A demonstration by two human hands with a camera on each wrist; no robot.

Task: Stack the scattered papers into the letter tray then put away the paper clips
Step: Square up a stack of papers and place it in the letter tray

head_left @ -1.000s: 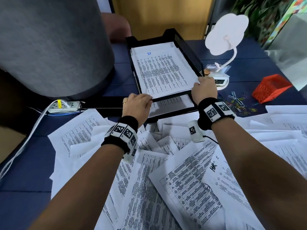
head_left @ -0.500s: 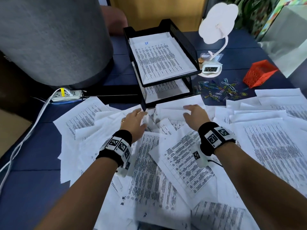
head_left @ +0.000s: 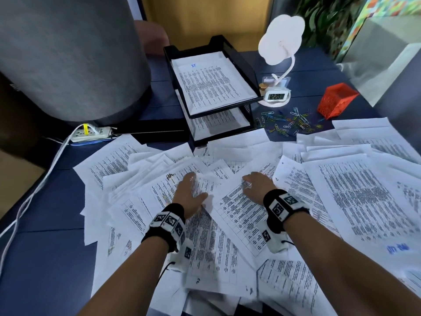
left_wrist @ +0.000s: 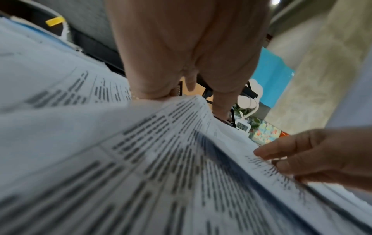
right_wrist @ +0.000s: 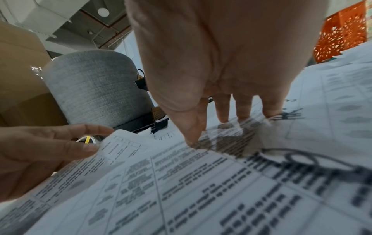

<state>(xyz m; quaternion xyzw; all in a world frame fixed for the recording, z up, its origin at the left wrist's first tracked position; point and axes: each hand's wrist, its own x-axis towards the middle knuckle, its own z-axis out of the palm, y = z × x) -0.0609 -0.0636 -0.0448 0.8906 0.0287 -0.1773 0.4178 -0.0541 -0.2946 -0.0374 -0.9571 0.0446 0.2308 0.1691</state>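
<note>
Printed papers (head_left: 355, 197) lie scattered in an overlapping heap across the near half of the dark blue desk. My left hand (head_left: 191, 190) and right hand (head_left: 255, 183) both rest on the heap's middle, fingers straight and pressing on sheets. In the left wrist view my left hand (left_wrist: 181, 89) bears down on a raised sheet (left_wrist: 161, 143). In the right wrist view the fingertips (right_wrist: 223, 119) of my right hand (right_wrist: 221, 111) touch the print. The black two-tier letter tray (head_left: 239, 62) stands beyond, with sheets (head_left: 209, 83) on both tiers. Coloured paper clips (head_left: 287, 122) lie loose to its right.
An orange mesh box (head_left: 337, 102) stands right of the clips. A white cloud-shaped lamp (head_left: 282, 37) and a small clock (head_left: 276, 95) sit behind them. A big grey cylinder (head_left: 68, 53) fills the back left, with a power strip (head_left: 91, 133) and white cable at its foot.
Both hands have drawn back from the letter tray's front edge to the heap of papers nearer me and now lie flat on it.
</note>
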